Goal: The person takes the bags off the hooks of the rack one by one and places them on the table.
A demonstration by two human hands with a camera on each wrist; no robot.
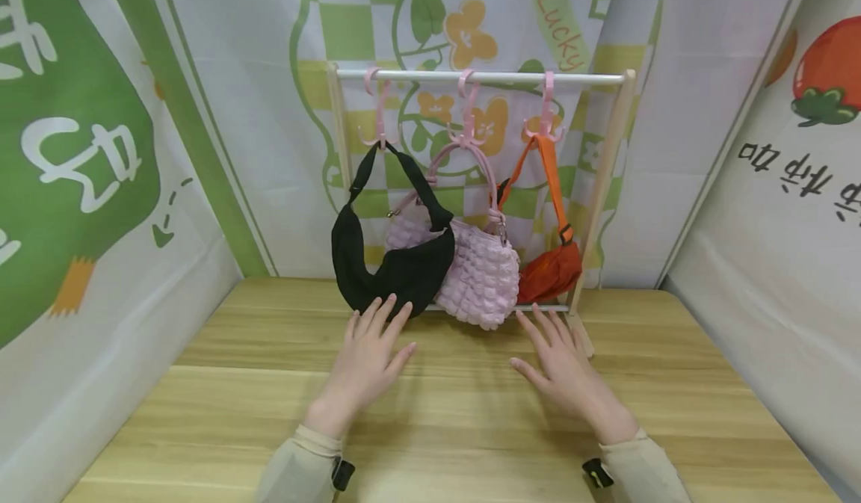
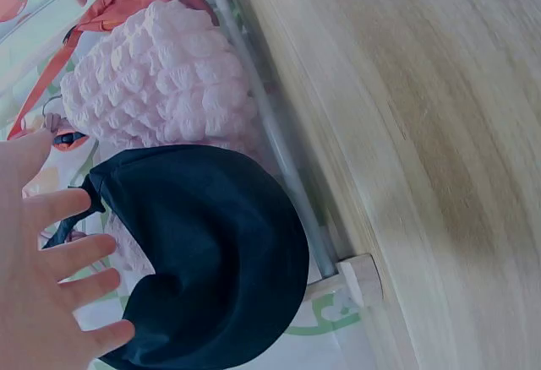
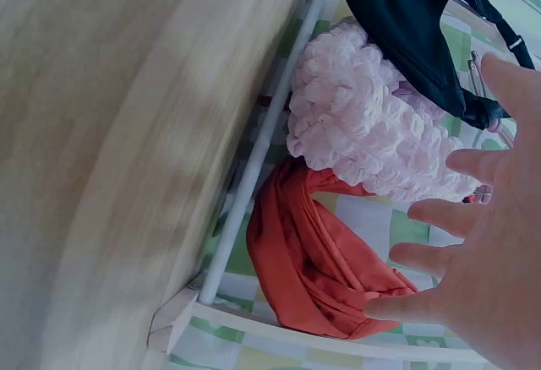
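Note:
Three bags hang from pink hooks (image 1: pixel 467 114) on a small rack's white bar (image 1: pixel 417 76). On the left is a black crescent shoulder bag (image 1: pixel 403 275), overlapping a pink puffy handbag (image 1: pixel 480 275) in the middle. An orange-red bag (image 1: pixel 551 273) hangs at the right by its orange strap (image 1: pixel 551 181). My left hand (image 1: pixel 366 353) is held out with spread fingers, its fingertips overlapping the black bag's lower edge in the head view. My right hand (image 1: pixel 565 365), fingers also spread, is in front of the orange-red bag, near the rack's lower bar. Neither hand holds anything.
The rack has wooden side posts (image 1: pixel 608 167) and a wooden foot (image 1: pixel 582 338) on a wood-grain table (image 1: pixel 457 428). A patterned cloth backdrop (image 1: pixel 350 32) stands behind it. Printed side curtains flank the table at left (image 1: pixel 81 152) and right (image 1: pixel 773 234).

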